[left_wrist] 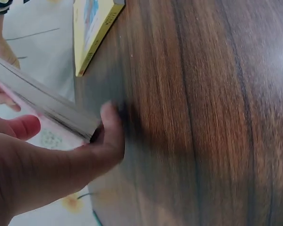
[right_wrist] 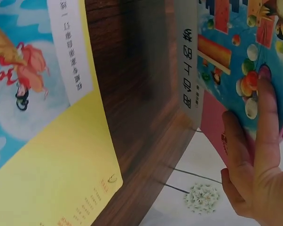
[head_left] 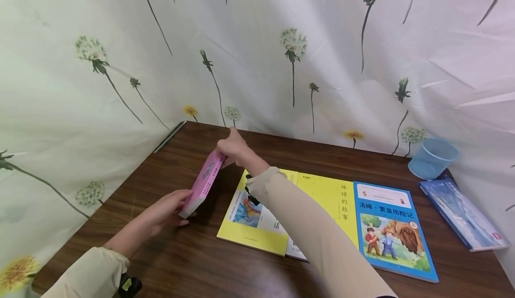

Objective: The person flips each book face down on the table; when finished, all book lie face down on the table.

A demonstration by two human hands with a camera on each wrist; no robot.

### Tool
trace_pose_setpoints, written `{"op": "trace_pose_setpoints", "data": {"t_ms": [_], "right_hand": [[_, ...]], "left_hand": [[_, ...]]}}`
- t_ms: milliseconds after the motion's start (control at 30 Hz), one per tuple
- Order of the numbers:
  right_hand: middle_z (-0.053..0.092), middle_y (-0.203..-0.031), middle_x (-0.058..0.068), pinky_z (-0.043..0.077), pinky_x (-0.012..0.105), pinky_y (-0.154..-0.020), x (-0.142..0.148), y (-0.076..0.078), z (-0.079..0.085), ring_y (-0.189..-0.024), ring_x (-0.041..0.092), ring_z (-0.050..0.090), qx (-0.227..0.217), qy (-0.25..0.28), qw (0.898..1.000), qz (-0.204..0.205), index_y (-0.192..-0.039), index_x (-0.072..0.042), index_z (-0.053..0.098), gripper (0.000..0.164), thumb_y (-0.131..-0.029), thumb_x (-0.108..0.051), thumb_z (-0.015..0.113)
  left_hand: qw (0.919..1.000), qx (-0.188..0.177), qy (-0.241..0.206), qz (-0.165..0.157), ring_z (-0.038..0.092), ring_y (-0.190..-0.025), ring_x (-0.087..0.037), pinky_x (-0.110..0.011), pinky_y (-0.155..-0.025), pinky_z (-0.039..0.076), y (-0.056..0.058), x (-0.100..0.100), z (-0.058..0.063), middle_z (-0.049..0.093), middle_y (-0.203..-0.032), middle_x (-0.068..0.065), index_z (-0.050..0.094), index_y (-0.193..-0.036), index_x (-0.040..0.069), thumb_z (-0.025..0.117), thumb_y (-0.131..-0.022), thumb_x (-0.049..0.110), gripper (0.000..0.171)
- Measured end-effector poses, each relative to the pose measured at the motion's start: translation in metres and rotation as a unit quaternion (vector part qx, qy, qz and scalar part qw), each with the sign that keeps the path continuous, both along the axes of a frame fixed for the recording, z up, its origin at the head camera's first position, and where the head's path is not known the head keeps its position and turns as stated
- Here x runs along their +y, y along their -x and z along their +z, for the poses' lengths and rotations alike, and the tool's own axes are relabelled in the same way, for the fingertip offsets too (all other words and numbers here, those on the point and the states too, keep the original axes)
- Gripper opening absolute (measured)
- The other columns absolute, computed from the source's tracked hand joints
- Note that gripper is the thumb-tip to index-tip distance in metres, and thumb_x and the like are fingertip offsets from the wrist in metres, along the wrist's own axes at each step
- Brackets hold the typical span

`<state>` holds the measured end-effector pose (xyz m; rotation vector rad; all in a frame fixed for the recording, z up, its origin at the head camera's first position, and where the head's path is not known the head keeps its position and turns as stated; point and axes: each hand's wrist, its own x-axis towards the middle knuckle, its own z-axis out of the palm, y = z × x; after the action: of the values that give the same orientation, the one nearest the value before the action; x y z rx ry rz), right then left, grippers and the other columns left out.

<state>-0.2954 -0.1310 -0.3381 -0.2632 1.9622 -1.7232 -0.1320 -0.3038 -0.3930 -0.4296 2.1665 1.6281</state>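
Both hands hold a pink book (head_left: 207, 177) tilted over the left part of the table. My left hand (head_left: 170, 208) grips its near end; in the left wrist view the thumb and fingers lie on either side of the page block (left_wrist: 47, 101). At the far end, my right hand (head_left: 235, 149) grips the book, and the right wrist view shows its fingers (right_wrist: 267, 127) spread on the illustrated cover (right_wrist: 216, 56). A yellow book (head_left: 261, 242) with a picture lies flat to the right, partly under the right forearm in the head view.
Beside it lie a second yellow book (head_left: 326, 195) and a blue-bordered book (head_left: 390, 231). Farther right are a blue book with a snowy cover (head_left: 462, 217) and a light blue cup (head_left: 432, 157). A dandelion-print curtain (head_left: 257, 65) borders the brown table (head_left: 193, 262).
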Motion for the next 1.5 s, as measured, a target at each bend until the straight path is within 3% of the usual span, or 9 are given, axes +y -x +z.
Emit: {"op": "trace_pose_setpoints", "data": {"t_ms": [133,233,400,567,867,1000,1200,1367,1500], "right_hand": [[0.042,-0.139,0.031,0.062,0.047,-0.064,-0.001,0.001,0.002,-0.079,0.034,0.065,0.015,0.005,1.0,0.003,-0.162,-0.016,0.004,0.095,-0.086,0.007,0.056],[0.042,-0.137,0.028,0.062,0.045,-0.062,-0.001,0.001,0.001,-0.071,0.029,0.062,0.049,-0.028,0.998,-0.003,-0.162,-0.016,0.005,0.097,-0.085,0.007,0.058],[0.045,-0.133,0.025,0.062,0.04,-0.06,0.003,0.003,-0.009,-0.062,0.023,0.057,0.086,-0.085,0.993,0.0,-0.162,-0.018,0.005,0.098,-0.084,0.004,0.06],[0.045,-0.142,0.025,0.063,0.04,-0.066,0.009,0.009,-0.026,-0.075,0.025,0.064,0.087,-0.11,0.99,0.017,-0.162,-0.017,0.007,0.09,-0.089,-0.002,0.058],[0.033,-0.157,0.024,0.062,0.042,-0.077,0.012,0.015,-0.05,-0.107,0.036,0.069,0.048,-0.128,0.99,0.036,-0.161,-0.014,0.01,0.077,-0.099,-0.016,0.055],[0.032,-0.159,0.021,0.062,0.043,-0.08,0.011,0.015,-0.056,-0.112,0.036,0.066,0.037,-0.147,0.988,0.034,-0.161,-0.015,0.011,0.077,-0.099,-0.018,0.057],[0.031,-0.161,0.018,0.062,0.042,-0.081,0.014,0.016,-0.06,-0.107,0.035,0.065,0.024,-0.171,0.984,0.042,-0.161,-0.016,0.012,0.078,-0.099,-0.02,0.059],[0.037,-0.156,0.019,0.062,0.04,-0.079,0.015,0.018,-0.061,-0.094,0.031,0.067,0.03,-0.179,0.982,0.049,-0.161,-0.015,0.014,0.077,-0.099,-0.021,0.059],[0.039,-0.155,0.019,0.062,0.039,-0.077,0.015,0.02,-0.061,-0.089,0.03,0.067,0.037,-0.192,0.979,0.051,-0.16,-0.015,0.017,0.076,-0.099,-0.022,0.06]], "left_hand": [[0.9992,-0.007,-0.039,0.006,0.066,-0.104,-0.018,-0.032,-0.081,0.055,0.002,-0.008,0.001,0.06,-0.122,-0.015,0.023,-0.15,-0.005,0.037,-0.108,0.039,0.062],[0.9993,-0.002,-0.034,0.018,0.061,-0.094,-0.013,-0.03,-0.078,0.054,0.003,-0.013,0.004,0.058,-0.107,-0.003,0.022,-0.15,-0.006,0.038,-0.108,0.032,0.059],[0.9993,0.001,-0.009,0.037,0.055,-0.087,-0.012,-0.026,-0.073,0.053,0.005,-0.017,0.009,0.057,-0.106,-0.003,0.02,-0.153,-0.009,0.042,-0.107,0.024,0.06],[0.999,0.003,0.004,0.045,0.057,-0.083,-0.011,-0.024,-0.071,0.053,0.006,-0.018,0.009,0.062,-0.099,-0.003,0.025,-0.148,-0.016,0.045,-0.106,0.021,0.06],[0.9974,0.007,0.001,0.071,0.055,-0.08,-0.009,-0.022,-0.069,0.054,0.004,-0.018,0.001,0.047,-0.107,-0.01,0.042,-0.135,-0.015,0.048,-0.103,0.022,0.049],[0.9977,0.005,-0.001,0.068,0.055,-0.08,-0.009,-0.022,-0.069,0.054,0.004,-0.017,-0.003,0.046,-0.114,-0.015,0.038,-0.138,-0.016,0.046,-0.103,0.021,0.052],[0.9978,-0.007,0.0,0.065,0.05,-0.106,-0.021,-0.023,-0.076,0.055,0.005,-0.019,-0.003,0.014,-0.155,-0.034,0.008,-0.153,-0.015,0.039,-0.105,0.023,0.068],[0.9974,-0.008,0.0,0.071,0.036,-0.125,-0.032,-0.022,-0.077,0.054,0.005,-0.021,-0.003,0.004,-0.158,-0.036,0.005,-0.153,-0.014,0.039,-0.105,0.024,0.07],[0.9977,-0.002,0.014,0.066,0.039,-0.123,-0.031,-0.022,-0.076,0.053,0.004,-0.023,-0.003,0.008,-0.157,-0.036,0.009,-0.153,-0.012,0.039,-0.105,0.025,0.068]]}}
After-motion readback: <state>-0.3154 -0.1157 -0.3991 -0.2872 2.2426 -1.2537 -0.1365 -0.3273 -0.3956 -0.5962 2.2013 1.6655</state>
